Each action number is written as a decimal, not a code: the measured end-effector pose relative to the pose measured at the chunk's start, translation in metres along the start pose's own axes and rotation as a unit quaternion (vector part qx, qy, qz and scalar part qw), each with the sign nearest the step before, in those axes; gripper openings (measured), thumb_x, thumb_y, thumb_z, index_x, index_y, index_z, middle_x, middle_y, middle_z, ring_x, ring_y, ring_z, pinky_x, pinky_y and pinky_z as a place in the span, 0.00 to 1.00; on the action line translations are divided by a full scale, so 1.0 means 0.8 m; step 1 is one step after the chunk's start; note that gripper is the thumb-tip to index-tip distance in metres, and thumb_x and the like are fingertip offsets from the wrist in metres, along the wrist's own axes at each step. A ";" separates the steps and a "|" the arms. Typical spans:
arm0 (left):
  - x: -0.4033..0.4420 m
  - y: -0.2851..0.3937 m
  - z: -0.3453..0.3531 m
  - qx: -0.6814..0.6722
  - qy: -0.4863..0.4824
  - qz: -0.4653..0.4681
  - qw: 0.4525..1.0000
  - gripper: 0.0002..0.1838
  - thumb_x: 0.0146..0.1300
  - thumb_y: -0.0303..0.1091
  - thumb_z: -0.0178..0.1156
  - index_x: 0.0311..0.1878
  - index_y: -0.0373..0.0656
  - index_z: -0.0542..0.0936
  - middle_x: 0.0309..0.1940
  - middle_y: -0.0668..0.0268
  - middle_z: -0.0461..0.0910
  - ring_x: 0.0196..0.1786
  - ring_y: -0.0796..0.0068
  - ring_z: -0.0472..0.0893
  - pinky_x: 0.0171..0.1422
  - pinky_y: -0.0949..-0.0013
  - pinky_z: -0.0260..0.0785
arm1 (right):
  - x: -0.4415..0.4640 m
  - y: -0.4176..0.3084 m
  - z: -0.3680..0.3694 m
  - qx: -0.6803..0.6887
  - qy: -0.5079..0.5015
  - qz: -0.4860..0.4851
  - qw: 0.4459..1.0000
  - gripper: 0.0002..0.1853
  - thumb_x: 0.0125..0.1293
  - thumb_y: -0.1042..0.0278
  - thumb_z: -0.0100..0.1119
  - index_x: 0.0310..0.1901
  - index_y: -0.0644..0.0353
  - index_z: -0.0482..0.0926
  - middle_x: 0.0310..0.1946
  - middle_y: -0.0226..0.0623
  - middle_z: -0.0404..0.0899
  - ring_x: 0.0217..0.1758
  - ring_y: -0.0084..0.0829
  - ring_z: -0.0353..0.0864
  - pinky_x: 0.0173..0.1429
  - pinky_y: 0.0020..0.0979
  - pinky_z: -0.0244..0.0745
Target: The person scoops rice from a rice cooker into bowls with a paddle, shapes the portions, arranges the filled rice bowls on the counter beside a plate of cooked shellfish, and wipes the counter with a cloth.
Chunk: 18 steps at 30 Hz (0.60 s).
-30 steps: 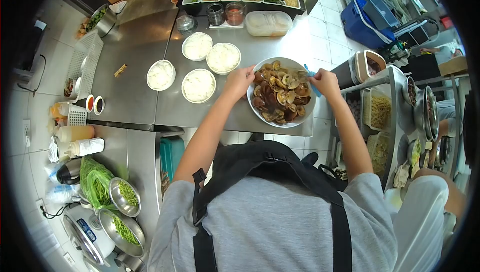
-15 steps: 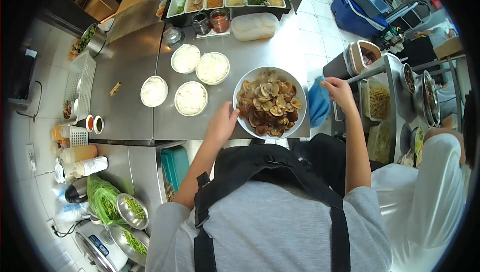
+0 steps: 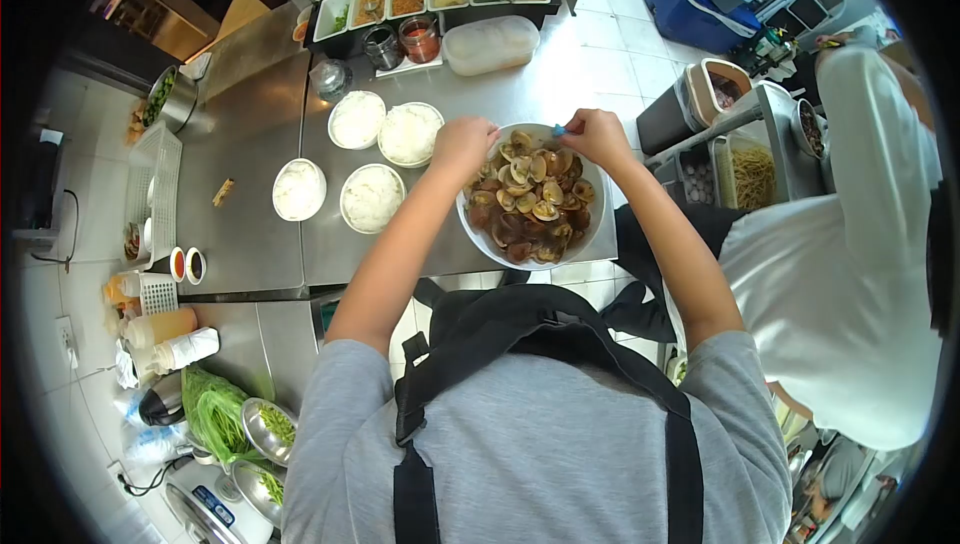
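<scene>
From where I stand, the bowl (image 3: 598, 189) is on the table (image 3: 335, 244), between the two hands and on the body side of them. It is filled with clams (image 3: 525, 194).

Left hand (image 3: 465, 149): bent fingers at the bowl's far rim; whether they grip it or only rest there cannot be told. Right hand (image 3: 598, 137): fingertips pinched on a blue cloth (image 3: 559, 131) at the same rim, most of the cloth hidden.

Risks, in my judgement:

1. The near side of the bowl lies close to the table's edge, below the wrists. A pull toward the body could carry it over, the more so if the left hand has no firm hold.

2. The clams lie close to the rim in places. A press on the far rim could tip the bowl and let shells or liquid out.

3. A slack fold of cloth could trail into the food.

4. A rice bowl (image 3: 411, 134) is just beside the left hand; an outward swing could knock it.

5. A co-worker in white (image 3: 840, 244) stands near the right arm. A bump at the elbow could jolt that hand.
</scene>
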<state>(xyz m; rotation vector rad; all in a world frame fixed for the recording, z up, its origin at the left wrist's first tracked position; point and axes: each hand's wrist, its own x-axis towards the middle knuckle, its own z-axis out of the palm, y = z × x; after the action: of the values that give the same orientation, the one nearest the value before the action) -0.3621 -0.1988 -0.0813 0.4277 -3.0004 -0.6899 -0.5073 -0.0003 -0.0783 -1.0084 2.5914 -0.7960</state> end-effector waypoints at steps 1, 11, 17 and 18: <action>-0.002 -0.002 -0.001 -0.001 0.006 -0.005 1.000 0.12 0.62 0.42 0.58 0.42 0.48 0.86 0.33 0.56 0.83 0.37 0.53 0.82 0.44 0.55 0.74 | -0.002 0.005 0.003 0.006 0.002 0.017 1.000 0.14 0.46 0.60 0.72 0.31 0.61 0.85 0.26 0.41 0.84 0.30 0.37 0.84 0.40 0.33 0.79; -0.048 -0.014 0.005 -0.073 0.048 -0.055 0.995 0.12 0.63 0.42 0.58 0.38 0.47 0.85 0.29 0.54 0.82 0.34 0.52 0.82 0.41 0.53 0.73 | -0.040 0.049 -0.054 0.138 -0.187 0.231 0.945 0.15 0.43 0.65 0.72 0.32 0.62 0.81 0.21 0.32 0.77 0.20 0.22 0.77 0.24 0.25 0.78; -0.056 -0.021 0.009 -0.058 0.063 -0.021 0.996 0.12 0.64 0.41 0.57 0.39 0.45 0.85 0.29 0.53 0.82 0.34 0.50 0.81 0.41 0.52 0.73 | 0.025 0.022 -0.054 0.295 -0.054 0.062 0.952 0.13 0.61 0.61 0.65 0.39 0.64 0.86 0.28 0.33 0.84 0.34 0.19 0.81 0.42 0.25 0.76; -0.055 -0.019 0.008 -0.058 0.060 -0.026 0.996 0.12 0.64 0.41 0.57 0.38 0.45 0.85 0.29 0.53 0.82 0.34 0.50 0.81 0.41 0.52 0.73 | 0.036 0.014 -0.042 0.229 -0.070 0.024 0.971 0.14 0.60 0.60 0.65 0.40 0.63 0.86 0.30 0.35 0.85 0.35 0.22 0.82 0.43 0.26 0.76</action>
<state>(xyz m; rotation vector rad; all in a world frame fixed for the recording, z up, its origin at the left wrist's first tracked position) -0.3161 -0.1970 -0.0927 0.5223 -2.8297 -0.8057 -0.5481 0.0001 -0.0579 -0.8223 2.1567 -1.1915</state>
